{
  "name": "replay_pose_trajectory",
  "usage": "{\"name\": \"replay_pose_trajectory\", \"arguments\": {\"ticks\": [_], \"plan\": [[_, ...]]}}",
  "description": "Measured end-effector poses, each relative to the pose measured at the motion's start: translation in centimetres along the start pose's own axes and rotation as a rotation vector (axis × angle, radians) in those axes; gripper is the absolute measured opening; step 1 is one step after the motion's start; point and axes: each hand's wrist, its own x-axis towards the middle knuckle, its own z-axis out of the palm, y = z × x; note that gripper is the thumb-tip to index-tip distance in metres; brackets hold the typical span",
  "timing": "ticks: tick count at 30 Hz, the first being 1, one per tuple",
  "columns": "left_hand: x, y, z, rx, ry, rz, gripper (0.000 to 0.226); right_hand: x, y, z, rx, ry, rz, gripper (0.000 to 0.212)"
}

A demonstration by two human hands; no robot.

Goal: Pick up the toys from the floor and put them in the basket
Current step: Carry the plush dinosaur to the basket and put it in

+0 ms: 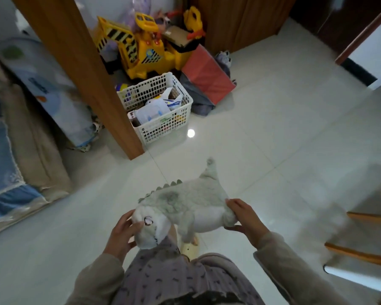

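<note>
A pale green plush dinosaur [185,203] with a row of darker spikes along its back hangs above the floor in front of me, held between both hands. My left hand [121,234] grips its white head, and my right hand [244,219] grips its rear end near a leg. Its tail points away from me toward the far floor. The white perforated plastic basket [185,122] stands farther ahead beside a wooden post, holding several packets and small items.
A wooden post [92,84] rises left of the basket. Behind it stand a yellow ride-on excavator [136,47] and a red box [207,78]. A mattress with blue bedding [11,150] fills the left. Wooden chair legs [365,249] stand at right.
</note>
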Motion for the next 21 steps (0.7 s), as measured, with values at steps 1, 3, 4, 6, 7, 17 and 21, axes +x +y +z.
{"name": "replay_pose_trajectory", "arguments": {"ticks": [1, 3, 4, 6, 7, 17, 21], "plan": [[0.5, 0.6, 0.7, -0.013, 0.019, 0.000, 0.032, 1.1, -1.3, -0.2, -0.021, -0.012, -0.013, 0.023], [1.9, 1.8, 2.0, -0.029, 0.049, -0.005, 0.032, 3.2, -3.6, -0.5, -0.030, -0.024, -0.012, 0.022], [2.7, 2.5, 2.7, -0.040, 0.059, -0.006, 0.032, 4.2, -4.4, -0.6, -0.026, -0.027, -0.003, 0.021], [4.6, 4.3, 3.9, -0.058, 0.070, -0.005, 0.034, 6.1, -6.0, -0.5, -0.013, -0.023, 0.023, 0.018], [5.6, 5.4, 4.5, -0.062, 0.071, -0.001, 0.034, 7.1, -6.8, -0.5, -0.005, -0.018, 0.031, 0.017], [17.3, 19.8, 9.8, 0.015, -0.013, 0.046, 0.035, 15.9, -18.1, -0.8, 0.067, 0.020, -0.026, 0.024], [21.0, 25.6, 11.6, 0.022, -0.048, 0.083, 0.036, 19.6, -23.1, -0.8, -0.106, 0.017, -0.173, 0.031]]}}
